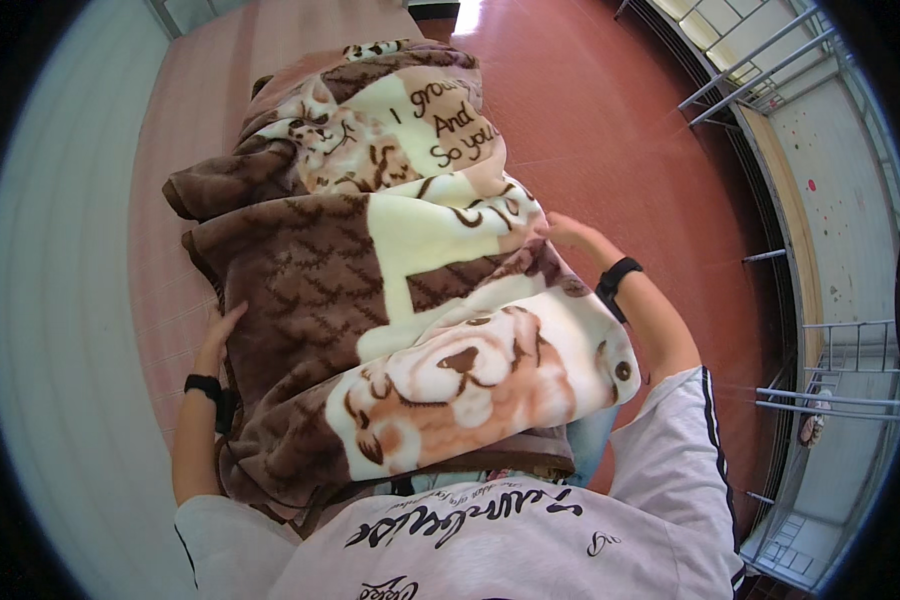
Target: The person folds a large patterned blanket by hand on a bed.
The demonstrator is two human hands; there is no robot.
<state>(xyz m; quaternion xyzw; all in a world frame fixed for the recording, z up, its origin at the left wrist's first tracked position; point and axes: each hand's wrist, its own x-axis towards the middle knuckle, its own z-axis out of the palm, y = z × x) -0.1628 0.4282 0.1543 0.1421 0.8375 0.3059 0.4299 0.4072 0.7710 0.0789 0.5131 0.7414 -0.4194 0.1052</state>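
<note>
**Keep both sides of the blanket (295,275) level**

The red floor (670,170) fills the upper right of the frame, and the pink checked sheet (165,280) runs down the left. Between them your blanket lies across the centre, from near the top edge down to your body, with humps and creases running across it.

To handle it well, you would do best to work the broad panels first. Draw the two sides apart with equal pull, so that the deep crease across the middle opens out; then see to the smaller ripples by the big bear face at lower centre. Thick plush like this will probably slump back if only one side is tensioned, and the right side, overhanging the floor in this view, may slide off.

Your arms reach up from the lower corners, elbows out, either side of the cloth. Your right hand (568,230) is higher, right of centre, reaching inward to the blanket's right edge; its fingers meet the cloth, but you cannot tell whether they are clamped on it. Your left hand (222,328) is lower, at the left edge, its fingers against the brown border, partly hidden, so their closure cannot be told either.
</note>
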